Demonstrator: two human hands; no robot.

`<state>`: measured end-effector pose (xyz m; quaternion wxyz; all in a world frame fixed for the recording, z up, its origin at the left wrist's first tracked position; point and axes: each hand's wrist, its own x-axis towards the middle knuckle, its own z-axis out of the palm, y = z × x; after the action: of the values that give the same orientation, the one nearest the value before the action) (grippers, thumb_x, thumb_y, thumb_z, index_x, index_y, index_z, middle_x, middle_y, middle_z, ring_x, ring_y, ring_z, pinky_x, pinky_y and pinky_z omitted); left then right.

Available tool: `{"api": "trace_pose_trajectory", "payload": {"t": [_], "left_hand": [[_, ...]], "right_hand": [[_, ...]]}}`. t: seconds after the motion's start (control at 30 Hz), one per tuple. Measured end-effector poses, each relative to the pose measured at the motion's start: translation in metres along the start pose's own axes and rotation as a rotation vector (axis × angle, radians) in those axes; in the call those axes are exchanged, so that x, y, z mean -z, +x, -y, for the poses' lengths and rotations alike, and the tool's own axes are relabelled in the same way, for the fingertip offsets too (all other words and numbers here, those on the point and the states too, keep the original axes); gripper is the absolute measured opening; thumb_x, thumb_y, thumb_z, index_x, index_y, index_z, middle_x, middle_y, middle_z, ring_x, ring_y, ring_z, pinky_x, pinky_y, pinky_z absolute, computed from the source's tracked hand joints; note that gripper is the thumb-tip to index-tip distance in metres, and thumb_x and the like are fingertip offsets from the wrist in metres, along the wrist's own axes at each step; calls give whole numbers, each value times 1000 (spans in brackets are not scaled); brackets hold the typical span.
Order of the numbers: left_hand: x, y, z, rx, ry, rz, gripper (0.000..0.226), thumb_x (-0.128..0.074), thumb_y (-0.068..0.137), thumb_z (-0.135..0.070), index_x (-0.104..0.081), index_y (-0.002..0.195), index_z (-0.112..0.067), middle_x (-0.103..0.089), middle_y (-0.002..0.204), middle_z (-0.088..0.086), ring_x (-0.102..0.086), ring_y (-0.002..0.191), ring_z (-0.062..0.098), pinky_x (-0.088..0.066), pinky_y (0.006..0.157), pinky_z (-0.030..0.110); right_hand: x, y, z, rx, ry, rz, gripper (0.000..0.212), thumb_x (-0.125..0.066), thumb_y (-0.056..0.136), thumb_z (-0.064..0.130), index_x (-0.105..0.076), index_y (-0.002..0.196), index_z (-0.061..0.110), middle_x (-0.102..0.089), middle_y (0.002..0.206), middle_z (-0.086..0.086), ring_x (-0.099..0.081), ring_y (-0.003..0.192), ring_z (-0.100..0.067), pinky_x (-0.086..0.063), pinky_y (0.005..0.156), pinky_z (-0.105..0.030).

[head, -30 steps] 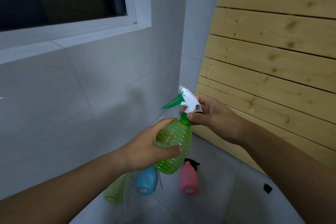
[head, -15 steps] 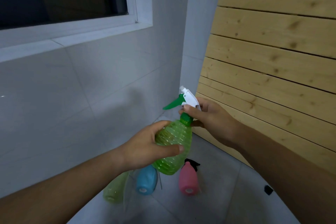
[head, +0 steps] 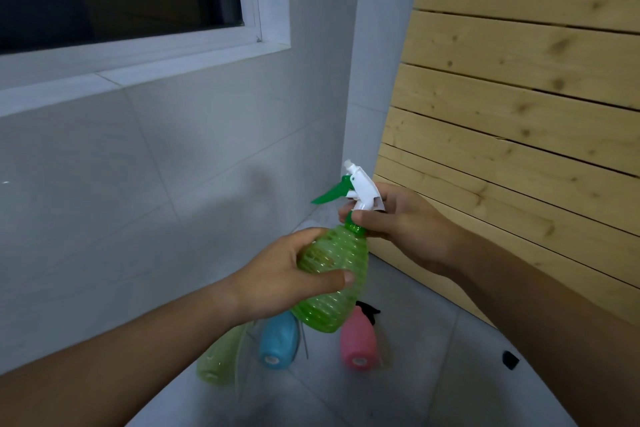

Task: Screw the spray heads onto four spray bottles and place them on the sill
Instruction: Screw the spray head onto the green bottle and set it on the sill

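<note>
One green spray bottle is held in mid-air in front of the tiled wall, below and to the right of the sill, with its long axis tilted: base toward the floor and toward the person, neck up and slightly right. The white spray head sits on the neck; its nozzle points up and left toward the wall, and the green trigger slopes down to the left. The left hand wraps the ribbed body, fingers closed across the front, which appears to brace the bottle against turning. The right hand is closed around the green collar just under the head, thumb in front, a grip suited to rotating the collar on the thread. How far the collar is tightened cannot be told. Below the held bottle, on the floor, lie three more bottles: a pale green bottle to the left, a blue bottle beside it, and a pink bottle to the right with a dark part at its far end. The sill carries no bottle in the visible part, so placement is judged not yet begun.
</note>
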<state>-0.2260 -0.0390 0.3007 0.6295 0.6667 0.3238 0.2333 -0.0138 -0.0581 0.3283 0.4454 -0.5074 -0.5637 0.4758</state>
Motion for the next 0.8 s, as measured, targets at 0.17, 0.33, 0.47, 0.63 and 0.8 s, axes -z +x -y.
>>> {"api": "trace_pose_trajectory", "payload": {"t": [0.17,0.33,0.47,0.63,0.8], "left_hand": [[-3,0,0,20,-9,43,33,-78,87,-7,-70,119,-11,-78,105,10,-75,97,24,-62,86,38],[-2,0,0,25,-31,11,35,-77,86,-4,-69,119,-10,-78,101,6,-75,94,21,-61,80,33],[-3,0,0,33,-8,22,36,-78,86,-7,-68,120,-11,-78,108,11,-76,101,28,-62,84,36],[-2,-1,0,28,-6,1,38,-79,85,-4,-67,121,-10,-78,102,7,-75,95,20,-61,81,32],[-3,-2,-4,58,-81,8,39,-78,85,-12,-67,122,-14,-79,104,5,-76,94,17,-60,77,28]], "right_hand": [[-10,1,-3,15,-248,-71,29,-70,86,34,-63,95,8,-61,79,-3,-59,73,-12,-52,72,-33],[5,0,1,-34,-25,48,25,-64,90,5,-62,114,0,-70,96,-7,-67,88,-17,-57,86,-34],[-5,0,-1,-11,-220,-34,26,-71,85,33,-62,103,17,-66,88,-3,-65,80,-14,-58,77,-34],[3,-1,3,-18,-95,33,35,-70,82,20,-62,113,7,-64,112,-30,-65,94,-24,-54,93,-46],[5,-3,2,-54,123,-9,28,-69,84,2,-66,111,-3,-70,97,-17,-69,86,-22,-59,83,-30]]}}
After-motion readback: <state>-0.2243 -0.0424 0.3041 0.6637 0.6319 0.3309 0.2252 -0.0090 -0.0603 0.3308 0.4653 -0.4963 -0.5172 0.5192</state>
